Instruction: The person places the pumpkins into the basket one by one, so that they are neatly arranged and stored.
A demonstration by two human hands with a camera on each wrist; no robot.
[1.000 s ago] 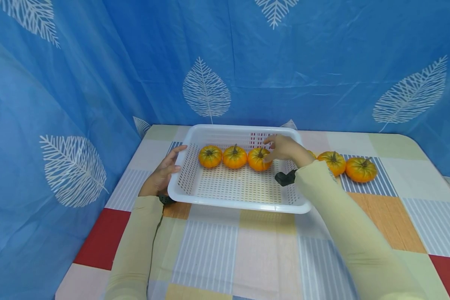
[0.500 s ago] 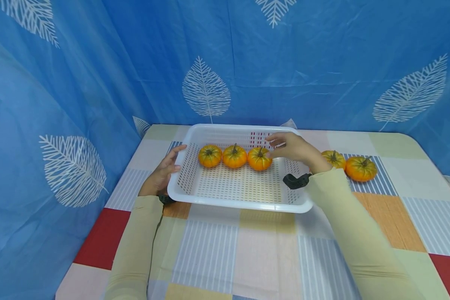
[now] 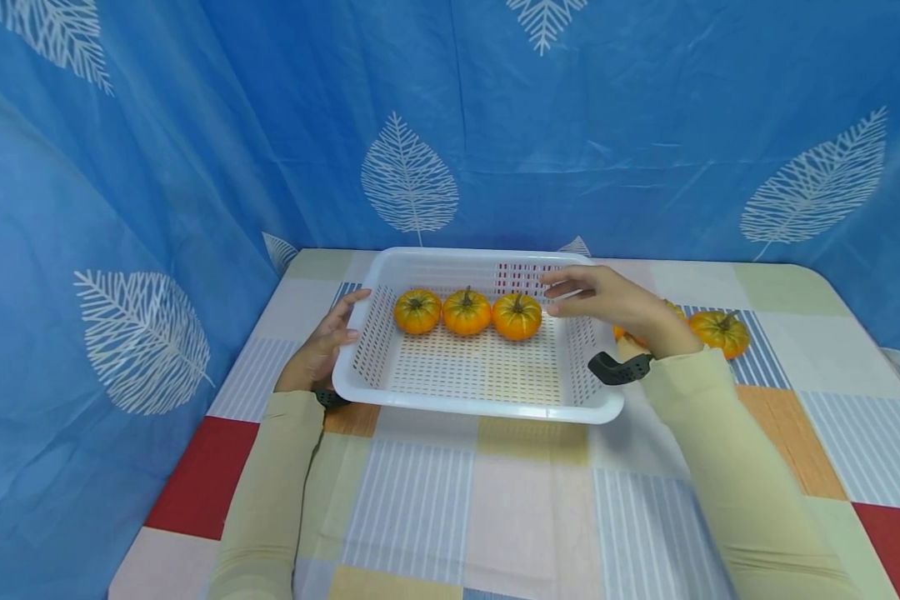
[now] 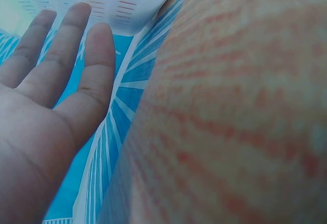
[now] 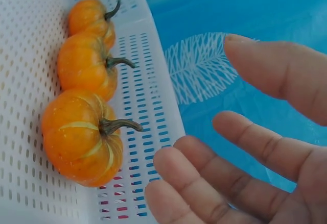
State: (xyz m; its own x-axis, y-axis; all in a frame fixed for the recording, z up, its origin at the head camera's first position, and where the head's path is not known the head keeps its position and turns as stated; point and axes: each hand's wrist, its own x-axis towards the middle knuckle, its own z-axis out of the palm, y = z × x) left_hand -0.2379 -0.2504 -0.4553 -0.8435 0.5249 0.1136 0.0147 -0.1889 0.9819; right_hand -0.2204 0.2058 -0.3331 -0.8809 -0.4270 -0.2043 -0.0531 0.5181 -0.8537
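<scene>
Drawn back rightward from three pumpkins (image 3: 466,311) in a row inside a white basket (image 3: 480,407) on the worktop (image 3: 532,517), the right hand (image 3: 609,297) hovers, thumb and fingers parted, while the left hand (image 3: 321,350), fingers spread, lies at the basket's left rim.

A white rectangular perforated plastic basket (image 3: 480,409) is standing on a multicoloured checked cloth (image 3: 532,517) before a blue leaf-printed fabric curtain (image 3: 510,158), with three round orange pumpkins (image 3: 467,312) sitting in a row inside, near the back wall. The left hand (image 3: 322,346) is resting at the basket's left end, and the right hand (image 3: 611,297) is hovering over its right end, right of the row. Farther right, another pumpkin (image 3: 720,331) is lying on the cloth beside one partly hidden behind that hand.
</scene>
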